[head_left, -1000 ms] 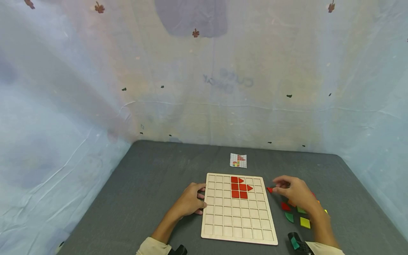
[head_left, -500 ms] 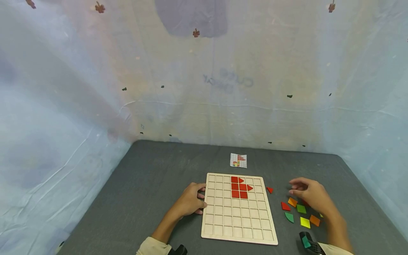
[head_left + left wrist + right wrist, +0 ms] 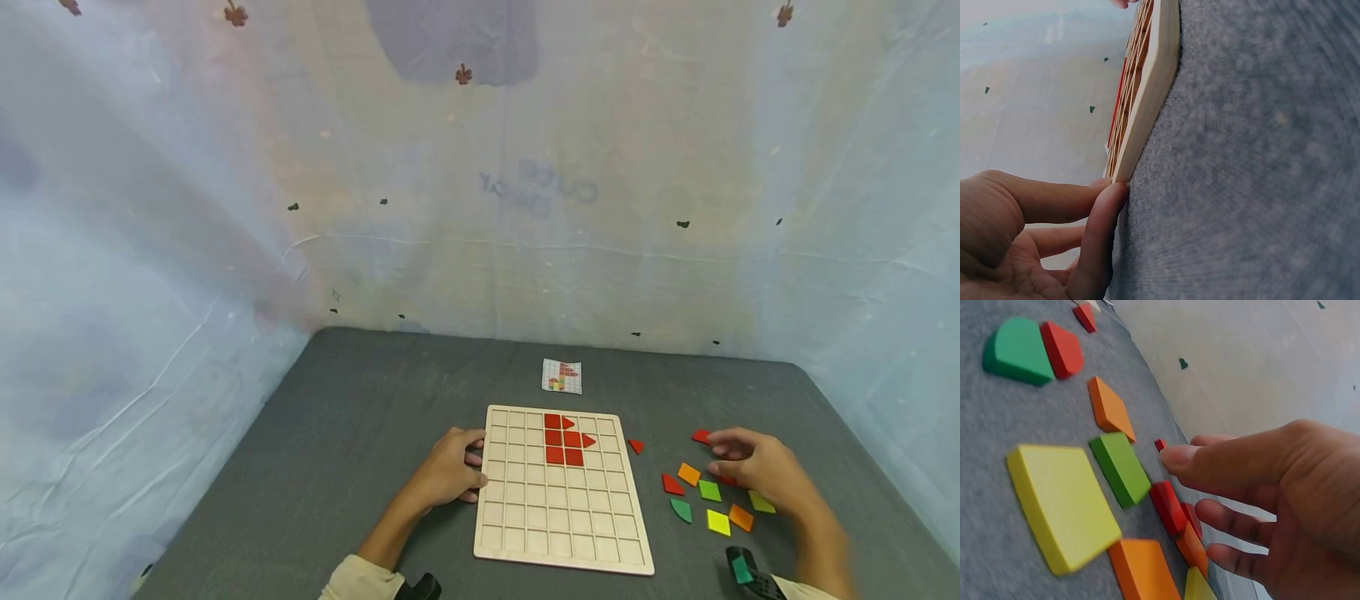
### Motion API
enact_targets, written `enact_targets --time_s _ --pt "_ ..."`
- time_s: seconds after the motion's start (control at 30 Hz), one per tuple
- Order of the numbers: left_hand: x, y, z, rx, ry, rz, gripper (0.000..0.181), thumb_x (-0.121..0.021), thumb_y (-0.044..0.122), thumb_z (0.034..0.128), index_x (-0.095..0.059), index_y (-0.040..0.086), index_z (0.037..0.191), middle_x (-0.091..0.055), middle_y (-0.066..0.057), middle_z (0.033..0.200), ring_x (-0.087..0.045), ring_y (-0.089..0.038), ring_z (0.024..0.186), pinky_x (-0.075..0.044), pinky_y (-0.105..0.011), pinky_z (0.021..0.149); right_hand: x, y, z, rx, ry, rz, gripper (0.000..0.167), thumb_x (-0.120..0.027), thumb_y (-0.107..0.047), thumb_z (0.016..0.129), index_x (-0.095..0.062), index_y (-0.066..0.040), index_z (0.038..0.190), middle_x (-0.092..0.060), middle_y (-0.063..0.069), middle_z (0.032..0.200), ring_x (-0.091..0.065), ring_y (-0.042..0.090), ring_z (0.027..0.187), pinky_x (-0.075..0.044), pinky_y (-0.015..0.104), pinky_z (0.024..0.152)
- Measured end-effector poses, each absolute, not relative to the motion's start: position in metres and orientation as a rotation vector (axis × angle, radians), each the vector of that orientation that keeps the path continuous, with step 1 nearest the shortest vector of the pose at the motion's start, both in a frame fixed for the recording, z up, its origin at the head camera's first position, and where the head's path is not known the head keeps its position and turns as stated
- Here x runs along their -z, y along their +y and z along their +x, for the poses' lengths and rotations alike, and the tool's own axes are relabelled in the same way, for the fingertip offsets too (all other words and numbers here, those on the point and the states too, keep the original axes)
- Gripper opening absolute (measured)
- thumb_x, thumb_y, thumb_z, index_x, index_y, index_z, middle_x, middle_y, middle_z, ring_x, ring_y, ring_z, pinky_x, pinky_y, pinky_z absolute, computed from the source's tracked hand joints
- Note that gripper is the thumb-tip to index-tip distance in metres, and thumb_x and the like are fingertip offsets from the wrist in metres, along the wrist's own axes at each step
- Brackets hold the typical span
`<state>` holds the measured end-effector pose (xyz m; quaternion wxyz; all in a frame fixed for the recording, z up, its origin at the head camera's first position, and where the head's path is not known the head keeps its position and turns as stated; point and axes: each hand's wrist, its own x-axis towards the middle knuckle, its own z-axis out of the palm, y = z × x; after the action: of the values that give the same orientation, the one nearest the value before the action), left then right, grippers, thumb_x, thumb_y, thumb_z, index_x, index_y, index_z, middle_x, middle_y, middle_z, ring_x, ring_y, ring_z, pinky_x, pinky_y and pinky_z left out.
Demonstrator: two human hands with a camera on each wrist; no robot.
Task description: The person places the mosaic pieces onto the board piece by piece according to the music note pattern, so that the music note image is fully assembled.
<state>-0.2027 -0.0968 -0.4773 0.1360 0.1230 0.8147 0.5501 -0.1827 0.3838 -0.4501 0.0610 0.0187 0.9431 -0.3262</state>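
My left hand (image 3: 447, 467) holds the left edge of a pale wooden grid board (image 3: 525, 500); in the left wrist view its thumb and a finger (image 3: 1100, 219) meet at the rim. Several red tiles (image 3: 553, 438) sit in the board's upper cells, two of them triangles. Off to the right, my right hand (image 3: 765, 467) hovers with loosely bent fingers over the loose tiles, a red tile (image 3: 701, 436) by its fingertips. Nothing shows between thumb and fingers in the right wrist view, where the thumb partly covers a small red piece (image 3: 1159, 444).
A small printed pattern card (image 3: 562, 376) lies behind the board. One red triangle (image 3: 636, 447) rests beside the board's right edge. Nearer the right hand are orange (image 3: 688, 474), green (image 3: 709, 490) and yellow (image 3: 717, 522) tiles, plus a green quarter-round (image 3: 681, 510). A pale sheet hangs behind the dark table.
My right hand has drawn away rightward from the red triangle, which stays beside the board, and uncovered other loose tiles. The left hand keeps its place at the board.
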Motion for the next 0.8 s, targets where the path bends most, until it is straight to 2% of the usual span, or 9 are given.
enact_targets --time_s 0.17,0.3,0.57,0.67,0.8 --pt "0.477 -0.097 -0.203 -1.589 2.361 0.358 0.074 -0.075 -0.014 0.0818 -0.05 -0.01 0.151 -0.054 -0.021 0.132 -0.06 -0.029 0.107 -0.066 -0.035 0.058 0.451 0.393 -0.181 0.991 2.803 0.041 0.048 -0.081 -0.022 0.095 -0.067 0.004 0.133 -0.073 0.016 0.119 -0.065 0.016 0.096 -0.057 0.028 0.074" --pt "0.477 -0.097 -0.203 -1.589 2.359 0.357 0.074 -0.075 -0.014 0.0815 -0.05 -0.01 0.151 -0.054 -0.02 0.132 -0.06 -0.028 0.107 -0.066 -0.035 0.058 0.451 0.399 -0.18 0.966 2.779 0.051 0.05 -0.081 -0.019 0.094 -0.066 0.005 0.135 -0.073 0.018 0.121 -0.067 0.02 0.1 -0.058 0.031 0.077" --pt "0.476 -0.097 -0.203 -1.59 2.356 0.361 0.074 -0.075 -0.014 0.0815 -0.05 -0.01 0.151 -0.054 -0.021 0.131 -0.06 -0.028 0.106 -0.066 -0.035 0.058 0.453 0.398 -0.18 0.95 2.757 0.051 0.046 -0.078 -0.01 0.092 -0.067 0.005 0.134 -0.073 0.015 0.119 -0.066 0.021 0.101 -0.056 0.028 0.073" --pt "0.476 -0.097 -0.202 -1.592 2.353 0.364 0.074 -0.075 -0.014 0.0816 -0.05 -0.01 0.151 -0.053 -0.021 0.131 -0.06 -0.028 0.105 -0.066 -0.035 0.057 0.453 0.394 -0.182 0.922 2.794 0.044 0.043 -0.079 -0.012 0.093 -0.069 0.002 0.132 -0.074 0.013 0.118 -0.066 0.022 0.1 -0.055 0.031 0.076" --pt "0.476 -0.097 -0.202 -1.594 2.353 0.369 0.074 -0.074 -0.014 0.0815 -0.05 -0.01 0.151 -0.054 -0.021 0.131 -0.06 -0.028 0.105 -0.066 -0.035 0.057 0.453 0.39 -0.183 0.901 2.824 0.038 0.042 -0.08 -0.013 0.092 -0.071 0.0 0.131 -0.074 0.016 0.119 -0.068 0.028 0.104 -0.058 0.042 0.081"
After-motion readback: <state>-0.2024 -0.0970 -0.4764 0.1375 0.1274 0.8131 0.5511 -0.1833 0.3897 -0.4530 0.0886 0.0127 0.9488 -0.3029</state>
